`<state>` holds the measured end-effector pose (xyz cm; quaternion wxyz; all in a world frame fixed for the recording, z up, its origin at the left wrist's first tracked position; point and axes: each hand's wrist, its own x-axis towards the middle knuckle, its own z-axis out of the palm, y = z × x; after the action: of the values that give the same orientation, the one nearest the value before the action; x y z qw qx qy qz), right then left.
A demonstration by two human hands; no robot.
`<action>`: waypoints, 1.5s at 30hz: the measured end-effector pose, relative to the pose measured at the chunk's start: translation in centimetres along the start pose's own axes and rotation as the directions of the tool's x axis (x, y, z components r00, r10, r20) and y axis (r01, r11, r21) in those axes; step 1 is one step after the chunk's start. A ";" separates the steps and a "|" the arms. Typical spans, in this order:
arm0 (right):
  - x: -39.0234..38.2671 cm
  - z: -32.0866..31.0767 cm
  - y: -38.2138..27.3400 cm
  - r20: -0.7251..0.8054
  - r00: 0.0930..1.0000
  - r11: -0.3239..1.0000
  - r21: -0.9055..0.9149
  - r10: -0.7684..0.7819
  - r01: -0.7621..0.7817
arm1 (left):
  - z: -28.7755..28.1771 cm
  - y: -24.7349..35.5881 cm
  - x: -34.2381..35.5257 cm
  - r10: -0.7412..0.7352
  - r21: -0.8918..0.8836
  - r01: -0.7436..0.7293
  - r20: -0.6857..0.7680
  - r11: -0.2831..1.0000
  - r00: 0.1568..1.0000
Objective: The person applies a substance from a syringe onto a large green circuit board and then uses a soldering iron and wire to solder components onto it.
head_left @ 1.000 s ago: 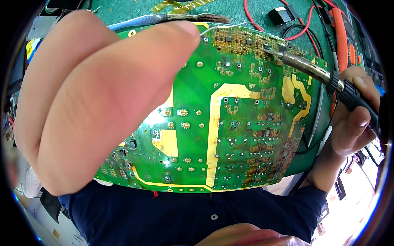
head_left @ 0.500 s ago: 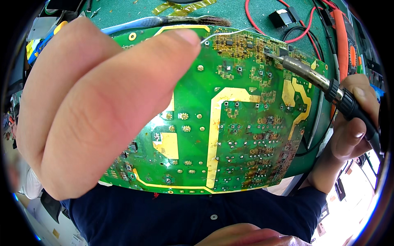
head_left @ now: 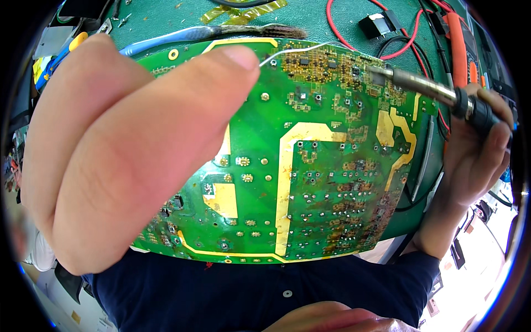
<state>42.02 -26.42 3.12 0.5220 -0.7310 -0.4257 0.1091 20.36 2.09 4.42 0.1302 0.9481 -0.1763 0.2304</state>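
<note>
A large green circuit board [head_left: 255, 205], with gold traces and discoloured component areas, fills the middle of the view. My left hand [head_left: 130, 160] looms over its left part, pinching thin solder wire [head_left: 293, 49] that arches along the top edge to the upper right components. My right hand [head_left: 470, 166] grips a soldering iron [head_left: 426, 86] by its black handle. The metal tip is at the board's upper right components; whether it touches them I cannot tell.
Behind the board lie a blue-handled brush [head_left: 166, 41], yellow tape [head_left: 238, 12], red cables [head_left: 345, 39], a black block [head_left: 376, 25] and an orange-red tool [head_left: 455, 39]. A yellow-and-blue tool [head_left: 77, 43] is at left, a thin metal rod [head_left: 422, 160] at right.
My right hand and the iron's handle have risen, and the iron lies flatter, its tip slightly farther right. My left hand, the wire and the board's top edge sit a little lower in view.
</note>
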 end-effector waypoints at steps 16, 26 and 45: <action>2.0 -2.3 0.3 0.161 0.987 0.998 -0.053 -0.010 0.019 | -1.0 0.5 -0.3 -0.016 0.009 0.015 0.006 1.000 1.000; 3.8 -3.0 0.9 0.220 0.970 0.993 0.043 0.099 -0.111 | 0.1 0.2 -0.9 -0.014 -0.010 0.013 -0.114 1.000 0.993; 3.4 -2.1 0.5 0.136 0.990 0.998 -0.038 0.046 -0.041 | 0.0 0.4 -1.0 -0.005 -0.033 0.000 -0.163 0.999 0.987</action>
<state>45.60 -25.31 4.58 0.4761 -0.7401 -0.4463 0.1626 19.40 1.97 4.02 0.1599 0.9241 -0.1675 0.3039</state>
